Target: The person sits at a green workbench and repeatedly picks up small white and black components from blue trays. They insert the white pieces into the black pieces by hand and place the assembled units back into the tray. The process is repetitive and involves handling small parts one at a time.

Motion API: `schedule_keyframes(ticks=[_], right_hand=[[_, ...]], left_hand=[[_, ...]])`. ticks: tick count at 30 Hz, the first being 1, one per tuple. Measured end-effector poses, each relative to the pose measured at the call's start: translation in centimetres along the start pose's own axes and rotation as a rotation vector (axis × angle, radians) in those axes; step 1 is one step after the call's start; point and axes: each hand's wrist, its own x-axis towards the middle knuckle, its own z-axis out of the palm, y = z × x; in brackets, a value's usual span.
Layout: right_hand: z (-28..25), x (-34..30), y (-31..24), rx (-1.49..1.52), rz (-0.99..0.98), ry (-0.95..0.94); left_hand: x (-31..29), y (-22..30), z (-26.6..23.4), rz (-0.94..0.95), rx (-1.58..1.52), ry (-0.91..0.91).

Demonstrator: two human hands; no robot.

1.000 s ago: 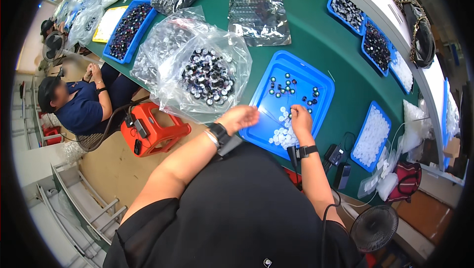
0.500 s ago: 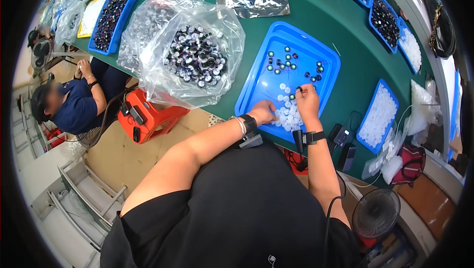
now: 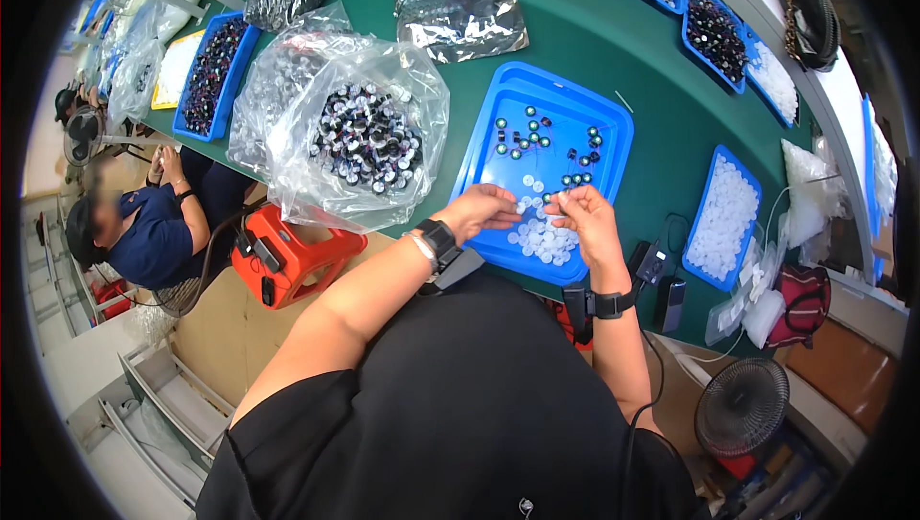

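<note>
Both my hands are over the near half of a blue tray (image 3: pixel 486 156). My left hand (image 3: pixel 482 210) is closed in a pinch beside a pile of white translucent discs (image 3: pixel 546 240); what lies between its fingertips is too small to make out. Opposite it, my right hand (image 3: pixel 587 218) has thumb and fingers pinched on a small dark cylindrical part (image 3: pixel 548 198), partly hidden by the fingers. Farther back in the tray lie several dark cylindrical parts (image 3: pixel 532 127) with shiny green ends, some with thin wires.
A clear plastic bag (image 3: pixel 436 117) of dark and white round parts stands left of the tray. Blue trays line the far right, and one with white pieces (image 3: pixel 725 223) is nearer. A silvery bag (image 3: pixel 460 2) lies behind. A red stool (image 3: pixel 287 256) and a seated person (image 3: pixel 158 223) are left.
My right hand has moved down and left toward my left hand, bringing the dark part with it. My left hand has lifted slightly from the disc pile. The whole view has shifted a little.
</note>
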Motion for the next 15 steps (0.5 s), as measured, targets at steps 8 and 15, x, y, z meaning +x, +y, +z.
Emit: schedule_keyframes(ticks=[8, 15], right_hand=[[4.2, -3.0, -4.5, -0.23, -0.253, -0.019], [7.6, -5.1, -6.8, -0.598, -0.634, 0.09]], left_hand=[[-7.5, 5.8, 2.2, 0.154, -0.455, -0.27], [-10.7, 5.4, 3.3, 0.269, -0.486, -0.335]])
